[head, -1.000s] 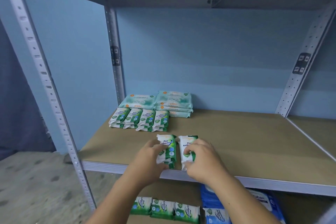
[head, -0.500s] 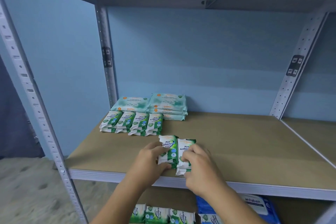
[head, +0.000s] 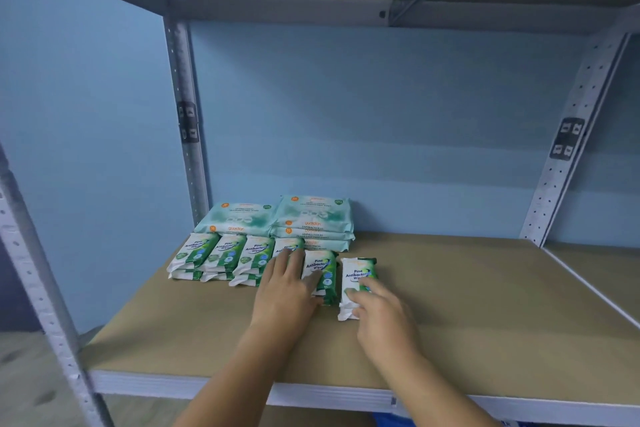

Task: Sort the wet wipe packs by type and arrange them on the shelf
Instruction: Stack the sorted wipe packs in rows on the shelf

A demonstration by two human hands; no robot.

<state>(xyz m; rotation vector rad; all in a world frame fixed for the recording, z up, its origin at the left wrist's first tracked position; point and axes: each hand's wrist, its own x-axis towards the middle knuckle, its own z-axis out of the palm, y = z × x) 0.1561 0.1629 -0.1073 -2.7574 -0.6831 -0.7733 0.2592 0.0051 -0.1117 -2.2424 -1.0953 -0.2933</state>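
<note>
Left hand (head: 285, 288): released, fingers straight and spread, palm down, pressing flat on the left pack (head: 323, 269); the outer fingers also touch the nearest pack of the row (head: 225, 253). Right hand (head: 382, 317): not clenched, fingertips lightly bent and resting on top of the right pack (head: 356, 274), no wrap round its edges.

Both packs lie flat on the shelf board (head: 467, 305), side by side with a narrow gap. Each is a small, soft, glossy pillow-shaped wrapper, white with a green swirl, printed "Pine Antibacterial Wipes".

The row carries the same print, four across, stacked two high, just left of the left pack. Behind the row lie the larger guardian packs (head: 311, 215): flat, pale teal film, orange "guardian" lettering, "ANTIBACTERIAL" legible, in two stacks against the blue wall (head: 381, 114).

Shelf board: matte brown fibreboard with a pale metal front rail; perforated grey steel uprights (head: 187, 135)
</note>
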